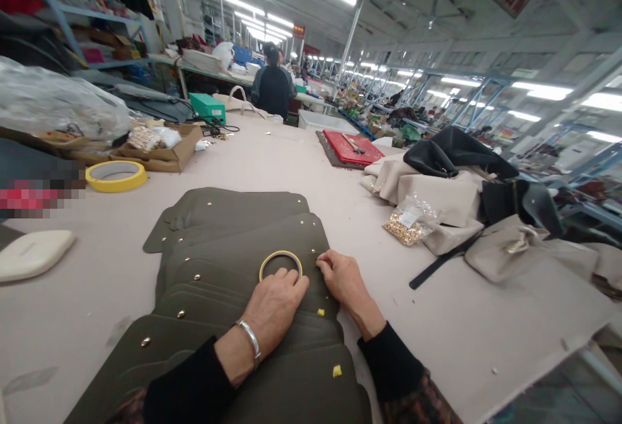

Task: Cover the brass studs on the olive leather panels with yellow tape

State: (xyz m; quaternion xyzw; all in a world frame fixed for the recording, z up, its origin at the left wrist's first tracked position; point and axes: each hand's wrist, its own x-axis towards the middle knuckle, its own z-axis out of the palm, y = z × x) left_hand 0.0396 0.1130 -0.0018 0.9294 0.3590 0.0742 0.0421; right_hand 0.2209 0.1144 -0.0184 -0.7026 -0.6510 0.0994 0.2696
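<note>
Overlapping olive-green panels point(233, 239), like leather pieces with rounded corners, lie in a fanned stack in front of me. Small gold rivets point(197, 277) sit near their side edges. My left hand point(275, 307) rests over the stack, its fingers closed on a narrow roll of yellow tape point(282, 253) that stands up from the panels. At the right edge of the stack, my right hand point(344, 281) pinches thumb and forefinger together beside a rivet; whatever is between the fingertips is too small to make out. Two yellow tape bits point(321, 312) stick to panels nearer me.
A wider yellow tape roll point(116, 176) and a cardboard box point(175, 148) stand at left, behind a cream case point(36, 254). Beige and black bags point(437, 197) and a packet of gold fittings point(408, 223) lie at right. Farther off are a red pad point(347, 147) and a seated person point(272, 83).
</note>
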